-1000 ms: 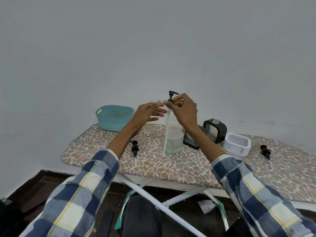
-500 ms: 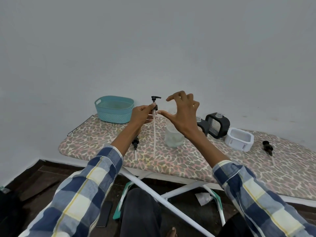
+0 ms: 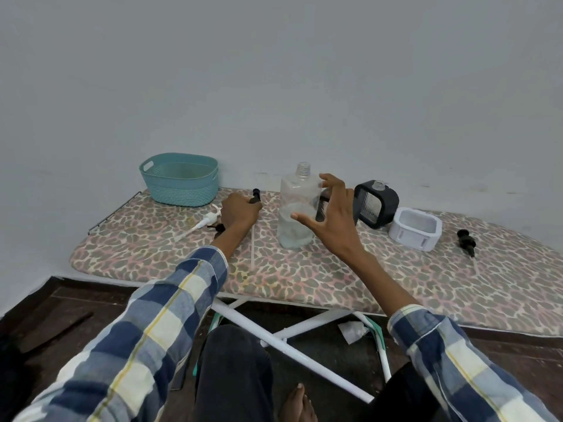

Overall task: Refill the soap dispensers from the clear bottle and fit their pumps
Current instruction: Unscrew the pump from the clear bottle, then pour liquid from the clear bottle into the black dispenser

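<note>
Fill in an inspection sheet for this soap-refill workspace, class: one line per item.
Surface: leopard-print ironing board.
Job's things: clear bottle upright, uncapped, partly filled; black pump in the left hand, its tube lying on the board; white pump lying flat; another black pump at the far right.
Clutter: teal basket; black holder; white container.
Grippers: right hand spread open beside the bottle.
Cables: nothing seen.
Surroundings: plain wall, dark floor.

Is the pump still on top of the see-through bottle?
No, the clear bottle stands with its neck bare, and the left hand holds a black pump down on the board beside it.
</note>
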`<state>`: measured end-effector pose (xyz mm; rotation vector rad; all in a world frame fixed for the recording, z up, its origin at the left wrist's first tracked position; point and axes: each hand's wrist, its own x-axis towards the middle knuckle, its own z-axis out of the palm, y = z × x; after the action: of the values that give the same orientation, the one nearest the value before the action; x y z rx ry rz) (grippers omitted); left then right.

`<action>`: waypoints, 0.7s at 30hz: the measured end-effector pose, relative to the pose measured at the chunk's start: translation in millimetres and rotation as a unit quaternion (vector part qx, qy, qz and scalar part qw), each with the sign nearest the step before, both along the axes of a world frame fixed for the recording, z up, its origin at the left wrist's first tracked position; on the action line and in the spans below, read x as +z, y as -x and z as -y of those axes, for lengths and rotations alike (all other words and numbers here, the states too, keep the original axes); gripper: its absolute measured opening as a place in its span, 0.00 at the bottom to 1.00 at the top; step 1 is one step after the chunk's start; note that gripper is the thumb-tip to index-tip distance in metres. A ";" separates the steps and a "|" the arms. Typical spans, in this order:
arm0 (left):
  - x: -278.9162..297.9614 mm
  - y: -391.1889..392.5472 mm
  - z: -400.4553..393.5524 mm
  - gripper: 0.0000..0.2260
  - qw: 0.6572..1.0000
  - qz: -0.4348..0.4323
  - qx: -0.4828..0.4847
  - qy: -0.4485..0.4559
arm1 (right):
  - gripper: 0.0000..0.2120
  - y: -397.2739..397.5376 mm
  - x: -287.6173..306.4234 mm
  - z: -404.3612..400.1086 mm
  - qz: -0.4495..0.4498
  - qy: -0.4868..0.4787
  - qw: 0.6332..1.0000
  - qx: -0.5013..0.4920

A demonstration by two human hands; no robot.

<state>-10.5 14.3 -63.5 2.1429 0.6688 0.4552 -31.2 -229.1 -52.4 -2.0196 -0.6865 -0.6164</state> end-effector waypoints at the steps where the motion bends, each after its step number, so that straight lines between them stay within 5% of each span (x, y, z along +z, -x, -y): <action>1: 0.3 -0.6 1.4 0.13 1.000 -0.006 0.001 -0.009 | 0.44 -0.2 -2.2 1.1 0.000 -0.001 1.000 0.004; 8: -11.4 4.0 9.3 0.11 0.997 -0.025 0.008 -0.078 | 0.38 2.7 -12.9 15.0 -0.026 -0.012 1.000 0.001; 14: -8.1 10.0 25.1 0.16 0.991 -0.001 0.008 -0.131 | 0.18 9.9 -9.3 32.3 0.026 -0.089 0.993 -0.070; 16: -3.9 12.9 34.0 0.14 0.991 0.077 -0.016 -0.104 | 0.18 5.2 -12.0 40.4 0.035 -0.103 0.988 -0.110; 21: 12.4 38.8 63.5 0.33 0.966 0.180 -0.148 0.109 | 0.34 -15.5 -32.0 57.3 -0.043 -0.068 0.985 -0.150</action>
<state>-49.4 -49.2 -51.1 1.8467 0.1783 0.5598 -15.7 -286.5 -84.4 -2.0239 -0.2815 -0.7247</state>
